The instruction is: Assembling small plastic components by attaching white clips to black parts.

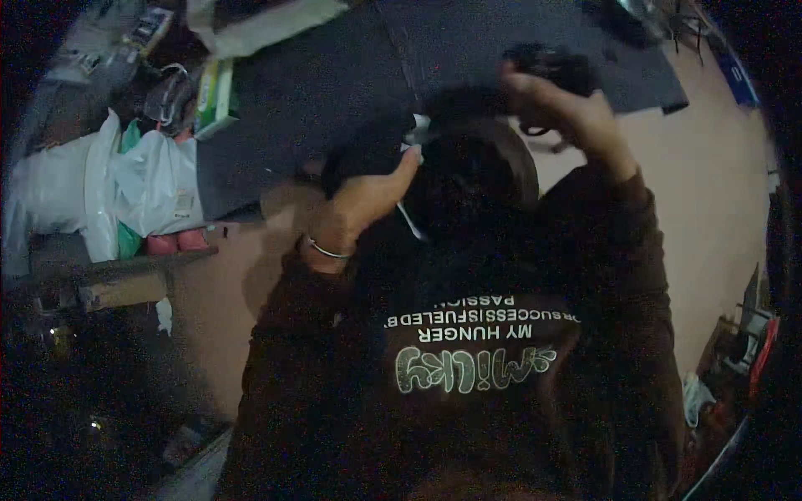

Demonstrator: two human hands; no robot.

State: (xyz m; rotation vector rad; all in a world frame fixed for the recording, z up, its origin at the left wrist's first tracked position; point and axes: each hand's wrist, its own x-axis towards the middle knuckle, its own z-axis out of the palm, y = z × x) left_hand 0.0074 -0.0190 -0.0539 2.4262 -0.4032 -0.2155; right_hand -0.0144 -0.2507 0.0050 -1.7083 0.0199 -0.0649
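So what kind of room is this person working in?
Probably a cluttered home room or small workshop, though it is dim. White plastic bags are heaped at the left beside a dark mat spread on a bare tan floor. Both hands, left hand and right hand, grip a dark item.

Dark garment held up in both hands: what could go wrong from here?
1. The left hand pinches the dark garment only by an edge; it may slip.
2. The right hand grips a bunched part, so the fabric could twist.
3. The scene is dim and dark-on-dark, so edges are hard to see.
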